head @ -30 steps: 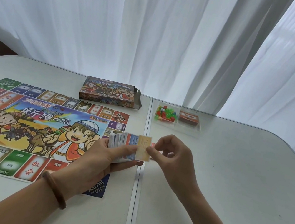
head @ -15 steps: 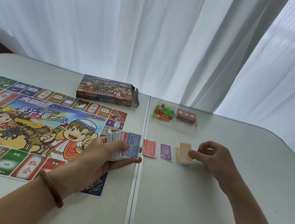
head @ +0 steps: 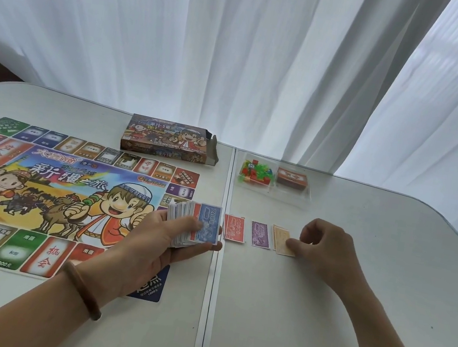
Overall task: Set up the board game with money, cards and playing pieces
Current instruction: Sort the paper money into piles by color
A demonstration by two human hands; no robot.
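Note:
My left hand [head: 162, 241] grips a thick stack of paper money [head: 193, 226] with a blue 2000 note on top, just right of the colourful game board [head: 45, 197]. On the table to the right lie a red note [head: 235, 229], a purple note [head: 260, 234] and a small tan pile [head: 281, 239] in a row. My right hand [head: 327, 250] has its fingers curled, and its fingertips pinch the right edge of the top tan note, which lies on the pile.
The open game box [head: 167, 138] lies behind the board. A clear plastic tray [head: 271, 194] at the back holds small red and green playing pieces [head: 256, 172] and a brown card deck [head: 293, 178]. A seam [head: 209, 291] splits the white table. White curtains hang behind.
My right hand took a tan note from the stack in my left hand, carried it right and laid it on the tan pile. The blue note now tops the stack.

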